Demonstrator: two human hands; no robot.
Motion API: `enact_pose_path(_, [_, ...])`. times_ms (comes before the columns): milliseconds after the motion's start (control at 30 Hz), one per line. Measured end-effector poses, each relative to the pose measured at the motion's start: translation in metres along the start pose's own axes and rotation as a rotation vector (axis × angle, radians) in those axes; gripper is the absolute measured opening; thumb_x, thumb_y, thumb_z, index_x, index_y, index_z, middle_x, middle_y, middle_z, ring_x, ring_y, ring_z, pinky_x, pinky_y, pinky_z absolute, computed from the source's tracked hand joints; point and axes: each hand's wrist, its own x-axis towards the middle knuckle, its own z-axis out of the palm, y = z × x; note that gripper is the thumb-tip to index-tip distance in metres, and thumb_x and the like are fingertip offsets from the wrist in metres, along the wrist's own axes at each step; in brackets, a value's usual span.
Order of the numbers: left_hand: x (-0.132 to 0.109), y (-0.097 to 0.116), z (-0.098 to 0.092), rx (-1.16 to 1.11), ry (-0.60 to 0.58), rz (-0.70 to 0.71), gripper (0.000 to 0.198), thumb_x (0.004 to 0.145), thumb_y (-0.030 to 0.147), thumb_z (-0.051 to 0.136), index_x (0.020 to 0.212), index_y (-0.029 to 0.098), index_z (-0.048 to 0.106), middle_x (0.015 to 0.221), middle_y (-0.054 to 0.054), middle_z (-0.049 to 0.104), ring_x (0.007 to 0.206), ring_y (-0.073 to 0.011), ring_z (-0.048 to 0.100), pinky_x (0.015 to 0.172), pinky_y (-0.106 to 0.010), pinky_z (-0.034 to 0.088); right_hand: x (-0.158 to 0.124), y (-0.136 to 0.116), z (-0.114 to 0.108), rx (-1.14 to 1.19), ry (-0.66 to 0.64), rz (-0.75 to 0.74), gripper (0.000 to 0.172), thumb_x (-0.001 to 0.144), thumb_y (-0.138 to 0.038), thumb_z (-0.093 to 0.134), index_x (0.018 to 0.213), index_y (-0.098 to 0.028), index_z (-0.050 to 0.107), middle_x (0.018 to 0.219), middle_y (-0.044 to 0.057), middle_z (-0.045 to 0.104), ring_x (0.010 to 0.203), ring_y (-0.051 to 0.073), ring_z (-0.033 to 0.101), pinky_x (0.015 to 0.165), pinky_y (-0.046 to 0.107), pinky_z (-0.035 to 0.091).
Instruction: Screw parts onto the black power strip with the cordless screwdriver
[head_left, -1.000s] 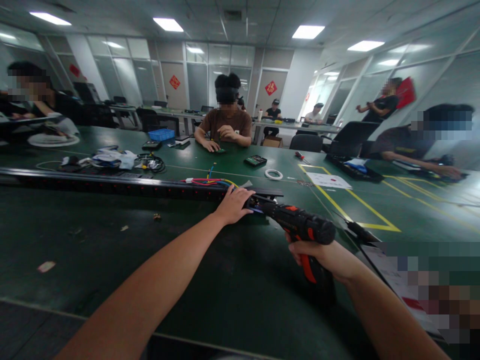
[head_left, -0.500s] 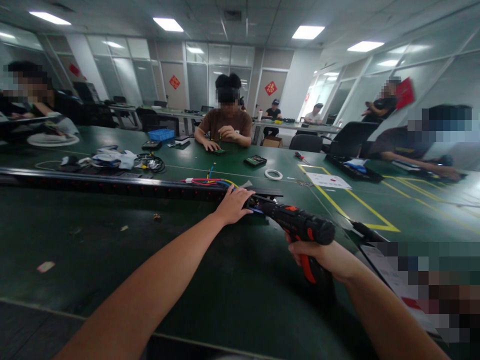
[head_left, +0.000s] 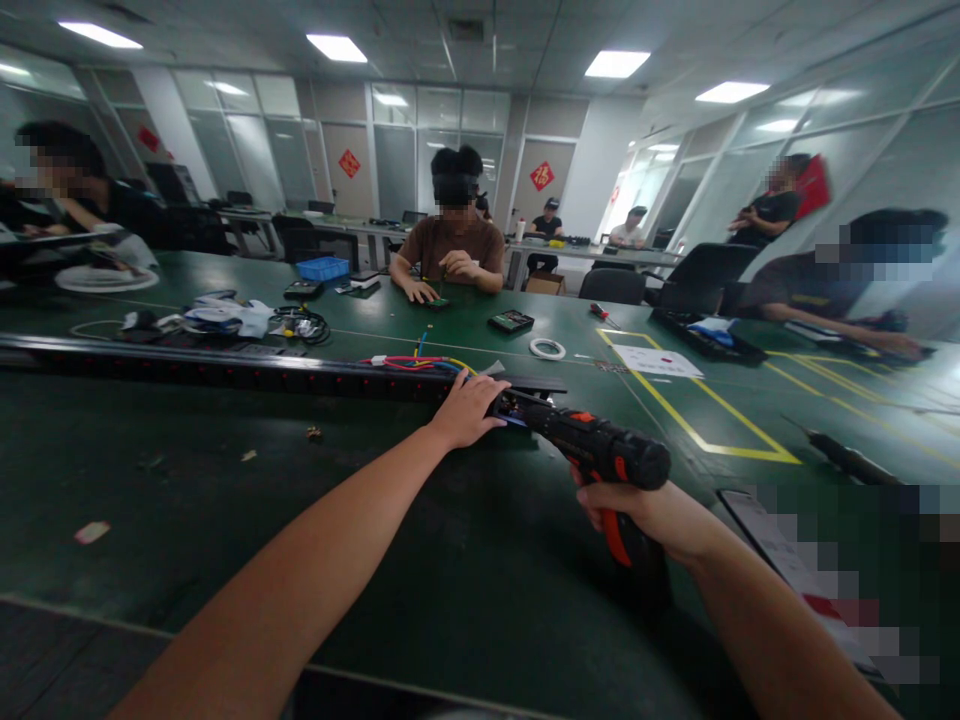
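Observation:
A long black metal bar (head_left: 225, 377) with small red marks along its side lies across the green table. My left hand (head_left: 469, 408) is wrapped over its right end, fingers on top and thumb on the near side. Red, yellow and blue wires (head_left: 416, 362) come out beside that hand. In my right hand (head_left: 637, 510) is a black and orange cordless drill (head_left: 600, 445), gripped by its handle. The drill points left, its front end at the open end of the bar. Where its tip meets the bar is too dark and small to make out.
Beyond the bar lie a white ring (head_left: 547, 349), a green circuit board (head_left: 511, 321), cables (head_left: 300, 325) and a blue basket (head_left: 322, 269). A black pen-shaped tool (head_left: 851, 458) is at the right, near a paper sheet (head_left: 787, 570). A person (head_left: 454, 245) sits opposite.
Both my hands, the drill and the bar stay in place. At the right, the black pen-shaped tool has shifted rightward, away from the drill.

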Motion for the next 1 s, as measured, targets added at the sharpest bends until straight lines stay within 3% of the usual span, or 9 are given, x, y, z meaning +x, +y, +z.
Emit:
enact_pose_path(567, [0.0003, 0.001, -0.0012, 0.003, -0.005, -0.001, 0.064, 0.099, 0.038, 0.076, 0.155, 0.019, 0.053, 0.154, -0.017, 0.061, 0.151, -0.0332, 0.05, 0.134, -0.062, 0.016, -0.0027, -0.0052, 0.0026, 0.009, 0.01, 0.016, 0.029, 0.066, -0.036, 0.08, 0.084, -0.021, 0.063, 0.06, -0.003, 0.064, 0.058, 0.017, 0.06, 0.062, 0.032, 0.05])
enact_pose_path(1000, [0.0003, -0.0007, 0.0006, -0.01, 0.012, 0.005, 0.062, 0.099, 0.037, 0.076, 0.154, 0.02, 0.053, 0.153, -0.016, 0.062, 0.151, -0.0331, 0.05, 0.134, -0.062, 0.015, -0.004, -0.006, 0.0028, 0.006, 0.025, 0.023, 0.038, 0.066, -0.036, 0.079, 0.099, -0.02, 0.068, 0.062, -0.003, 0.067, 0.06, 0.019, 0.062, 0.062, 0.033, 0.049])
